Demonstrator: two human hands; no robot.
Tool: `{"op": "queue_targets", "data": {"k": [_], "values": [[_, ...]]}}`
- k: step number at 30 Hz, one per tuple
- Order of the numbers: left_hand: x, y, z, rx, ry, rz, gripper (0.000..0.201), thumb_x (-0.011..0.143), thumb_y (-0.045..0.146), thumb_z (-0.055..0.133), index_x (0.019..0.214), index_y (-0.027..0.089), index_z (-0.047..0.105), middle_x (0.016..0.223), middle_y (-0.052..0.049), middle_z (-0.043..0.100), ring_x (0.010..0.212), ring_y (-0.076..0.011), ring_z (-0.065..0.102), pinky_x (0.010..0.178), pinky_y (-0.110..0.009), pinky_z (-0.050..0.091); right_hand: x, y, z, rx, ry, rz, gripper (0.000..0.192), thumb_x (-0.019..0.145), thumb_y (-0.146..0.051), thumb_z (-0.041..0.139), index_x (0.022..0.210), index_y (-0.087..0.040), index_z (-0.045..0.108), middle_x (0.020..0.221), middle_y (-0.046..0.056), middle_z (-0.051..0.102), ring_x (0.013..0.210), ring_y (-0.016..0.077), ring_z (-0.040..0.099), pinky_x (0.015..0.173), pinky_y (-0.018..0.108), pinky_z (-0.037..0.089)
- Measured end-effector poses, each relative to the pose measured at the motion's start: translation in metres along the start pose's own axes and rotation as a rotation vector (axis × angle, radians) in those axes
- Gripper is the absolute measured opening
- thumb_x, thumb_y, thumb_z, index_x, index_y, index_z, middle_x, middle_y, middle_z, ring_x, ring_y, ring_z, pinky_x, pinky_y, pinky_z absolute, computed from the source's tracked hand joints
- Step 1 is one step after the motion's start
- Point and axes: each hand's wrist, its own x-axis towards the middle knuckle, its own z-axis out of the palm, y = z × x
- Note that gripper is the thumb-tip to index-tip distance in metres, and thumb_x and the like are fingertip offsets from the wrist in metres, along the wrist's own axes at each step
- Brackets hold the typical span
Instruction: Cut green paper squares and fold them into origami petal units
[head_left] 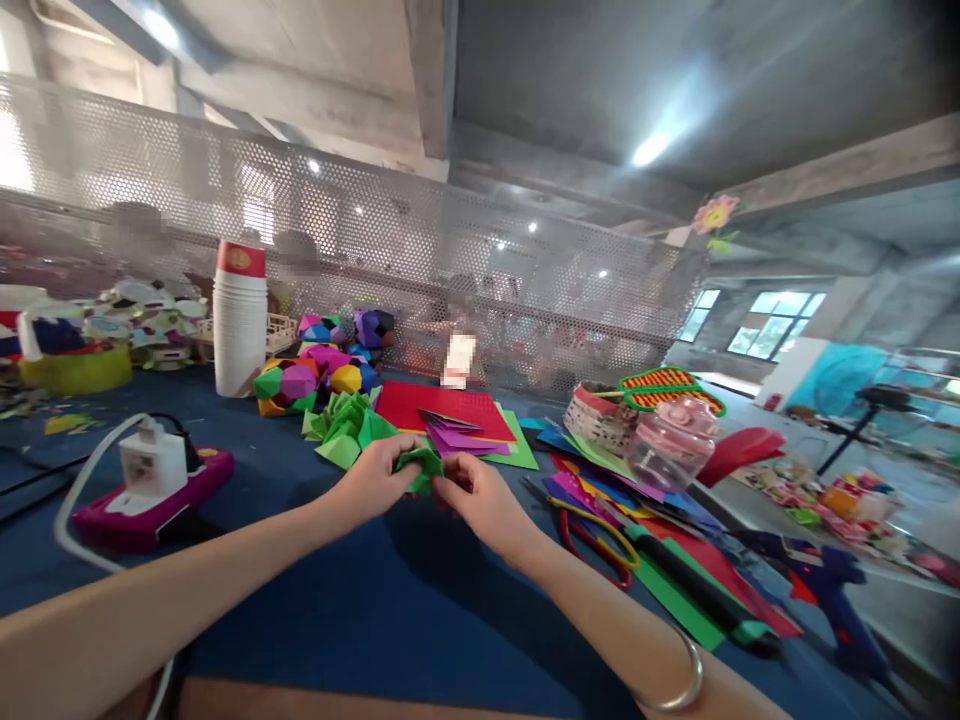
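Above the blue tabletop, centre: left hand and right hand pinch a small folded green paper piece, fingers closed on its opposite ends. Judged light, thin, easily creased; grip folded edges, gently.

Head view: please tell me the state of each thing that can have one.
Green paper: folded, pinched by both hands.
Left hand: closed on the green paper.
Right hand: closed on the green paper.
Cup stack: upright.
Scissors: lying flat.
Jar: lid on.
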Motion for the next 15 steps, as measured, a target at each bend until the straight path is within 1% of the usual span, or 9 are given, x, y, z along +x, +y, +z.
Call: {"op": "queue_targets", "data": {"k": [2,4,7,10,12,15], "values": [[-0.003,-0.001,0.003,0.001,-0.02,-0.008,0.022,0.073,0.031,0.057,0.09,0.017,0.064,0.081,-0.002,0.066,0.068,-0.0175,0.064,0.059,-0.027,0.055,-0.001,0.004,-0.004,-0.027,0.003,-0.005,0.014,0.085,-0.031,0.068,0.085,-0.019,0.062,0.073,0.003,0.067,0.065,0.0174,0.063,0.059,0.028,0.049],[-0.004,-0.003,0.005,0.01,-0.03,-0.022,0.025,0.075,0.029,0.057,0.096,0.018,0.062,0.083,-0.002,0.067,0.069,-0.0174,0.065,0.06,-0.027,0.056,-0.002,0.008,-0.006,-0.047,0.018,-0.016,0.014,0.083,-0.03,0.069,0.079,-0.019,0.062,0.07,0.003,0.068,0.064,0.018,0.064,0.059,0.028,0.049],[-0.005,-0.003,0.005,0.027,-0.041,-0.045,0.027,0.078,0.03,0.059,0.102,0.018,0.061,0.089,-0.003,0.068,0.074,-0.0171,0.066,0.065,-0.027,0.057,-0.002,0.012,-0.005,-0.07,0.065,-0.039,0.01,0.082,-0.028,0.068,0.078,-0.02,0.063,0.069,0.002,0.068,0.065,0.0185,0.063,0.06,0.028,0.048],[-0.004,0.0,0.004,0.027,-0.071,-0.089,0.032,0.081,0.036,0.06,0.107,0.017,0.06,0.086,-0.002,0.068,0.067,-0.0149,0.065,0.064,-0.027,0.056,-0.002,0.012,-0.003,-0.094,0.127,-0.066,0.009,0.081,-0.027,0.067,0.077,-0.021,0.061,0.069,0.001,0.067,0.065,0.018,0.062,0.06,0.028,0.046],[-0.003,0.001,0.005,0.028,-0.094,-0.129,0.032,0.083,0.041,0.058,0.103,0.016,0.06,0.076,-0.001,0.066,0.058,-0.0138,0.062,0.057,-0.026,0.053,-0.003,0.012,-0.003,-0.113,0.165,-0.085,0.009,0.082,-0.027,0.065,0.077,-0.022,0.059,0.069,0.0,0.065,0.065,0.0177,0.06,0.061,0.029,0.045],[-0.003,0.004,0.007,0.042,-0.101,-0.179,0.029,0.085,0.046,0.055,0.085,0.017,0.059,0.06,0.002,0.058,0.048,-0.0124,0.055,0.046,-0.022,0.043,-0.004,0.011,-0.002,-0.143,0.191,-0.107,0.011,0.083,-0.027,0.063,0.077,-0.023,0.055,0.068,-0.001,0.061,0.064,0.0172,0.058,0.061,0.029,0.043]]}}
